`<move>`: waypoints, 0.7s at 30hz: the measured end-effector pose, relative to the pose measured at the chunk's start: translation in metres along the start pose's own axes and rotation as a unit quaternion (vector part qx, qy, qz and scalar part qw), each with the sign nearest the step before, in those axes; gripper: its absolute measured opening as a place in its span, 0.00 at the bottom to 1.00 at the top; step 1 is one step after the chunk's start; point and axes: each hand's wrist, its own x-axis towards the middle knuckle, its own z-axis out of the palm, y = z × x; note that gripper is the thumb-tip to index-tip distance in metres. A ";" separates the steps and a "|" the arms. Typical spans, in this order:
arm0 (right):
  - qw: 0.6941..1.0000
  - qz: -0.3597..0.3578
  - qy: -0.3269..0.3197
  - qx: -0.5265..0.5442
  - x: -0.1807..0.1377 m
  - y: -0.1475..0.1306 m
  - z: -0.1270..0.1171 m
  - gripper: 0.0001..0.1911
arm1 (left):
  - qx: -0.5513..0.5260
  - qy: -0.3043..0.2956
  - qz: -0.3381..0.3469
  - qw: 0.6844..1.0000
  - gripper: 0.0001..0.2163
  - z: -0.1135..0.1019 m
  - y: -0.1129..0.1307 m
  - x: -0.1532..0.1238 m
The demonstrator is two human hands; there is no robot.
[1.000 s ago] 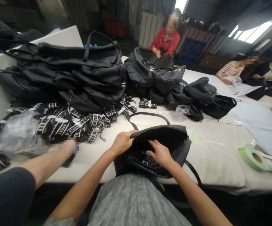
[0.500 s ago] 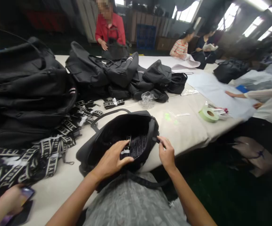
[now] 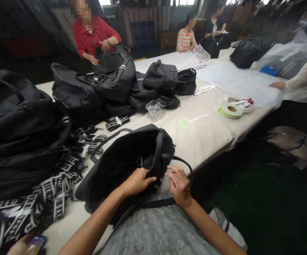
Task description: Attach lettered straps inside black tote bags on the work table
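Note:
A black bag [image 3: 166,143] lies with its mouth gaping on the table edge in front of me; printed lining shows inside. My left hand [image 3: 135,182] grips its near rim, fingers reaching inside and thumb over the edge. Just off the bag's right end is my right hand [image 3: 179,185], its fingers parted and bent with nothing visible in them. A strap loop [image 3: 189,164] arches from that end behind the right hand. Another carry handle [image 3: 111,136] rises from the far side.
Black bags [image 3: 92,88] pile up behind, with a large bag [image 3: 15,131] at left. Lettered straps [image 3: 44,198] heap beside it. Clear plastic [image 3: 155,109] and a green tape roll [image 3: 231,110] lie on the table [image 3: 209,141]. Co-workers sit or stand around; another person's hand holds a phone [image 3: 35,244].
My right hand has let go of the strap at the bag's right end, and that strap now arches outward. My left hand has shifted from over the opening to the near rim.

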 end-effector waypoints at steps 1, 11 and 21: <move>0.999 -0.024 -0.039 -0.005 0.000 -0.003 0.005 0.19 | 0.003 0.006 0.000 1.000 0.11 0.001 -0.002 0.001; 0.954 -0.095 -0.280 -0.042 -0.002 0.020 0.007 0.11 | 0.081 0.212 -0.173 0.958 0.10 -0.017 -0.039 0.003; 0.968 -0.044 -0.246 -0.016 -0.005 0.005 -0.003 0.08 | -0.124 0.238 -0.217 0.939 0.10 -0.038 -0.113 0.031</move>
